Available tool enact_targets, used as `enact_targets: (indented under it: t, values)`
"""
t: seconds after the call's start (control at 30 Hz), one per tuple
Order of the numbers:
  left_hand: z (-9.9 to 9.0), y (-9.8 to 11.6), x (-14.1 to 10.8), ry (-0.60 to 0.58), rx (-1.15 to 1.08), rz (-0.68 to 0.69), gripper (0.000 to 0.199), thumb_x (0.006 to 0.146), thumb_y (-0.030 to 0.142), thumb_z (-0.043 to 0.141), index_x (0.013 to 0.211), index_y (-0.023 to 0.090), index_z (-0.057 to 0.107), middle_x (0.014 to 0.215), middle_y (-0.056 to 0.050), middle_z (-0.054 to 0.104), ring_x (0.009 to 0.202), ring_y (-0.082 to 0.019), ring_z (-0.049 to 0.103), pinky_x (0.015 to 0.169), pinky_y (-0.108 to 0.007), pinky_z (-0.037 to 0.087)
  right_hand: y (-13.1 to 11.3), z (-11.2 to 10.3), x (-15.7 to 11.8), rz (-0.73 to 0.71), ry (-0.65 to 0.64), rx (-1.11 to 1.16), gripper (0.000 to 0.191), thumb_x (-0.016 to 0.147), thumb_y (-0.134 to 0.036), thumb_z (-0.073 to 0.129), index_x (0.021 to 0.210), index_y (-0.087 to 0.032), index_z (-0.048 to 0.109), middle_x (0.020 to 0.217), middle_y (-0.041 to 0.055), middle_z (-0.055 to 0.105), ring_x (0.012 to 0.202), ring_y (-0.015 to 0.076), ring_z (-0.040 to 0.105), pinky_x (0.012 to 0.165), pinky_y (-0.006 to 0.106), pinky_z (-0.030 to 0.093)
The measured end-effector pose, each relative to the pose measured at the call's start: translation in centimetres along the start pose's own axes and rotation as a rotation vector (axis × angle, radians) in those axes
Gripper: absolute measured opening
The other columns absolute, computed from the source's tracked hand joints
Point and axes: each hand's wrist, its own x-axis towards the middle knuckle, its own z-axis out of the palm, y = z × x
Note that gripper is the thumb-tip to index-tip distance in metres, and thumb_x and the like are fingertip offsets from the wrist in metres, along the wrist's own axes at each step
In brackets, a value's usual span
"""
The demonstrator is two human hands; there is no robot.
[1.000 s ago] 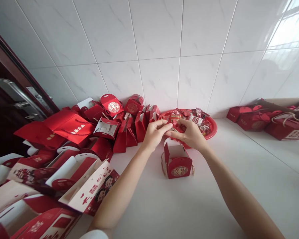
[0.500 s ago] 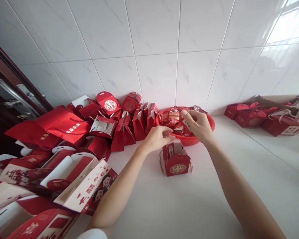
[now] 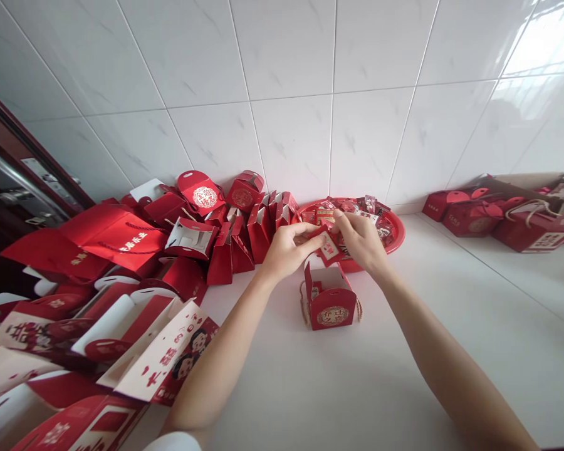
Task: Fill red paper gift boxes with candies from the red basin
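Observation:
Above a small open gift box with rope handles, my left hand pinches a small red wrapped packet with a pale printed face. My right hand is closed at the packet's right side, thumb and fingers pressed together; its fingertips are partly hidden. Just behind both hands sits a red plastic basin heaped with small wrapped sweets. The gift box stands upright on the white counter, its top open toward me, with something red and white inside.
Many red cardboard gift boxes crowd the left side of the counter, next to red paper bags. More red boxes stand at the far right. A tiled wall closes the back; a door handle is at left.
My right hand has come down and left from over the basin with the packet. My left hand has lifted off the gift box's top and now grips the packet too.

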Motion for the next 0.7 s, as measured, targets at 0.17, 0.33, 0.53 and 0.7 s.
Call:
enact_targets:
  t: [0.17,0.33,0.53,0.7]
  values:
    - [-0.4,0.3,-0.6,-0.218,0.340,-0.138,0.021,0.078,0.035,0.073,0.089,0.018,0.077,0.089,-0.005,0.078,0.085,-0.023,0.071,0.077,-0.031,0.054,-0.1,-1.4,0.5,0.025,0.131,-0.021,0.034,0.088,-0.038,0.053,0.059,-0.021,0.048,0.055,-0.0035,0.040,0.053,0.0114,0.033,0.052,0.028,0.025]
    - [0.5,0.5,-1.0,-0.310,0.499,-0.146,0.026,0.079,0.027,0.068,0.103,0.020,0.076,0.095,-0.004,0.078,0.091,-0.023,0.071,0.077,-0.029,0.053,-0.4,-1.9,0.7,0.051,0.087,0.031,0.012,0.078,-0.025,0.051,0.067,-0.020,0.055,0.064,-0.0019,0.054,0.061,0.0132,0.044,0.057,0.027,0.034]
    - [-0.7,1.3,-1.5,-0.264,0.673,-0.183,0.032,0.080,0.036,0.066,0.107,0.021,0.074,0.095,-0.006,0.075,0.089,-0.023,0.069,0.073,-0.030,0.052,-0.7,-2.6,0.4,0.095,-0.102,0.229,0.020,0.071,-0.021,0.057,0.090,-0.020,0.065,0.089,0.0023,0.066,0.068,0.0137,0.054,0.057,0.027,0.041]
    - [-2.1,1.8,-1.4,-0.309,0.701,-0.178,0.033,0.076,0.029,0.068,0.106,0.019,0.074,0.105,-0.006,0.072,0.090,-0.022,0.067,0.073,-0.027,0.051,-0.5,-1.7,0.0,0.065,-0.315,0.430,0.032,0.071,-0.025,0.072,0.102,-0.019,0.065,0.096,0.0039,0.067,0.079,0.0160,0.061,0.069,0.031,0.049]
